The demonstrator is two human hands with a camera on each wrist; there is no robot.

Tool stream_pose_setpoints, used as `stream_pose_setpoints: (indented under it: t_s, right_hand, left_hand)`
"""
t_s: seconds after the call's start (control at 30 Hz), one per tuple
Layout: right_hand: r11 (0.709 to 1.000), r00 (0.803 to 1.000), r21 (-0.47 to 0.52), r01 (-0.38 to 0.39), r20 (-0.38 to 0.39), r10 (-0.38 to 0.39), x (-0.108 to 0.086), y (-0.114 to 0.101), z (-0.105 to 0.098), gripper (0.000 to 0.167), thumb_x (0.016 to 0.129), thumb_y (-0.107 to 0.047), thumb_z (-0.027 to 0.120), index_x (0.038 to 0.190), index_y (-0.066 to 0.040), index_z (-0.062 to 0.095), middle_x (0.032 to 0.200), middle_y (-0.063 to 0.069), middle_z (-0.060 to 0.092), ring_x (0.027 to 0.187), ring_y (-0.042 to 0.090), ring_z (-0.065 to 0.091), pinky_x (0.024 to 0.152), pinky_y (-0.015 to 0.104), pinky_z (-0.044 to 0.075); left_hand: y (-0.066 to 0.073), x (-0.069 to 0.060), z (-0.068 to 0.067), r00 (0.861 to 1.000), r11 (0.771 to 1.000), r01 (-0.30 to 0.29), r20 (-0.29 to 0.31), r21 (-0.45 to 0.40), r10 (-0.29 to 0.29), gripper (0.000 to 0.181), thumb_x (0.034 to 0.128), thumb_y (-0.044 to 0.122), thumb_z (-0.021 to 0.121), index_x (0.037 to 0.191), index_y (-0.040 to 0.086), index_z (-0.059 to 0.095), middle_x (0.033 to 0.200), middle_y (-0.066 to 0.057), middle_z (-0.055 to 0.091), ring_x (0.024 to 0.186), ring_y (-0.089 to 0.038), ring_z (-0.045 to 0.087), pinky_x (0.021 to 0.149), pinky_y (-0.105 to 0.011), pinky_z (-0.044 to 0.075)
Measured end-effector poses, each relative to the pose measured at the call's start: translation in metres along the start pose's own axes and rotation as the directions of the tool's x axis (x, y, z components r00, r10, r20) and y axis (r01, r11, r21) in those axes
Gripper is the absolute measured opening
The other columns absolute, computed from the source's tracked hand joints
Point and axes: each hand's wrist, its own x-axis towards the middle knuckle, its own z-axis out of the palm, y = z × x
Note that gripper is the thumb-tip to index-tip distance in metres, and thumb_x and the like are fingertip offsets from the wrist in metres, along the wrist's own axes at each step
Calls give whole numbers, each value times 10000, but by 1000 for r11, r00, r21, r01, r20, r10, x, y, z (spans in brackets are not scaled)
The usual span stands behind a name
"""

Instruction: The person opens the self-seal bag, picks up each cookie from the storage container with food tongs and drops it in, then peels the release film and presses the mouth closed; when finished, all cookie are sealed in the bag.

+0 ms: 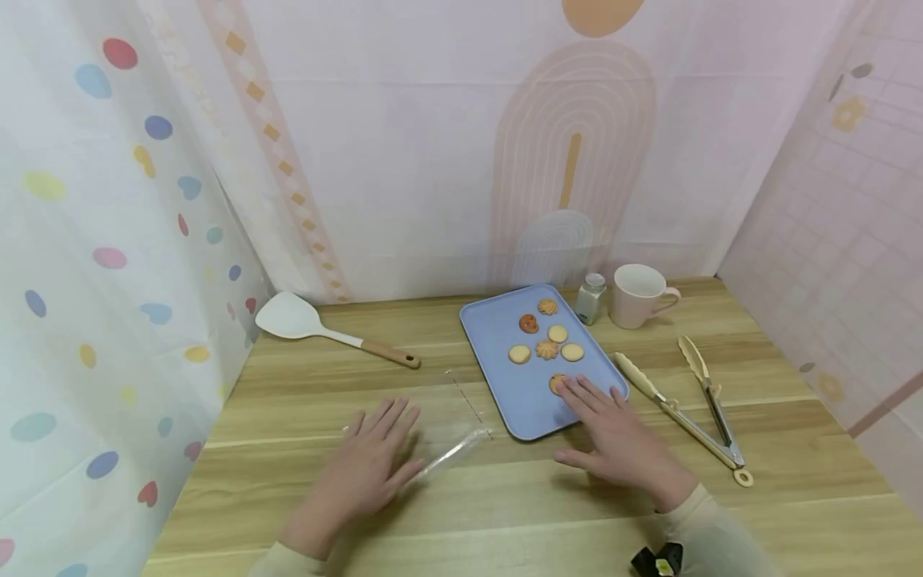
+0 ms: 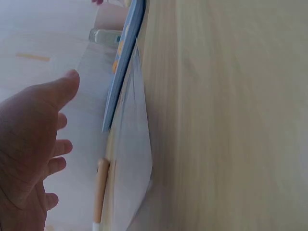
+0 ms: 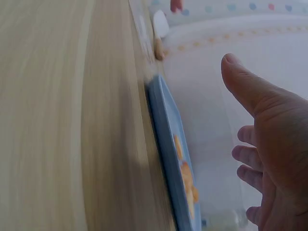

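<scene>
- Seven cookies [image 1: 546, 349] lie apart or just beside one another on the blue tray [image 1: 534, 410], mostly toward its back half, with one near its front right corner.
- The tray sits slantwise on the wooden table [image 1: 505, 513], its short far side close to the table's back edge.
- The right hand [image 1: 616, 441] hovers palm down above the tray's front right corner, fingers straight and slightly spread, gripping nothing; from the head its fingertips overlap the front cookie, but the right wrist view shows them raised clear of the tray.
- The left hand [image 1: 364, 469] is also empty and open, fingers extended, held above the table over the left part of a clear plastic sheet [image 1: 450, 417].
- The sheet lies flat just beside the tray's left side, its near edge lifted.
- A spatula [image 1: 339, 336] rests near the table's back left corner, handle toward the tray.
- A jar [image 1: 590, 300] stands just beside the tray's back right corner, with a mug [image 1: 636, 300] to its right.
- Spread tongs [image 1: 698, 433] lie right of the tray, tips toward the table's back edge.
</scene>
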Motion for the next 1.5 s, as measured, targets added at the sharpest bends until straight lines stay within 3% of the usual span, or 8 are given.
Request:
stream_pose_setpoints:
  t_s: [0.23,0.37,0.67,0.87,1.03,1.2,1.33,1.5]
  right_hand:
    - [994,995,65,86,52,-89,31,-26,15,876,847,-600,620,1509,-118,309,1549,69,300,1438,271,212,1091,635,178]
    - [987,990,100,125,56,-131,47,-37,23,854,856,-601,609,1504,-122,326,1542,59,318,1438,236,216,1102,614,179]
    - [983,966,141,119,211,-147,75,-49,52,797,903,-599,532,1511,-133,310,1558,50,282,1449,235,181,1121,594,139]
    - [984,963,158,78,243,-115,76,-48,60,775,903,-580,552,1502,-140,333,1548,32,303,1442,223,206,1122,587,147]
    - [980,962,177,86,241,-128,77,-47,65,769,893,-581,566,1488,-136,367,1537,33,327,1442,220,206,1112,599,168]
    - [982,964,172,83,237,-123,75,-49,64,742,898,-560,576,1474,-129,394,1522,24,355,1442,218,206,1115,587,176]
    - [981,966,171,95,220,-132,76,-51,64,681,918,-520,576,1446,-114,437,1492,42,405,1430,238,242,1121,567,187]
    - [977,974,167,134,162,-161,78,-52,65,556,915,-413,638,1372,-114,535,1408,54,506,1369,255,362,1115,542,232]
  left_hand:
    - [7,26,15,998,999,22,55,-45,-19,738,932,524,535,1488,78,343,1520,-146,334,1389,-334,313,1076,-603,261]
    - [8,38,23,993,994,62,103,-86,-53,755,932,557,510,1487,73,345,1520,-142,336,1404,-318,287,1080,-597,257]
    - [7,50,40,971,983,134,213,-126,-105,825,919,606,492,1491,39,317,1549,-156,265,1427,-335,217,1080,-599,245]
    - [8,52,41,977,978,129,187,-161,-98,791,920,578,520,1480,46,351,1546,-154,276,1426,-340,218,1083,-610,228]
    - [7,48,41,982,965,148,150,-216,-117,676,932,489,567,1452,82,423,1534,-148,305,1418,-346,239,1073,-637,219]
    - [6,44,42,993,956,104,83,-275,-84,508,947,397,588,1386,146,533,1501,-128,375,1396,-336,295,1056,-653,233]
    - [3,42,44,997,939,68,46,-336,-56,355,948,315,610,1279,190,640,1459,-128,437,1380,-342,327,1047,-669,231]
    - [1,41,43,998,911,67,27,-406,-62,234,961,257,597,1157,210,715,1389,-117,518,1355,-338,369,1055,-663,223]
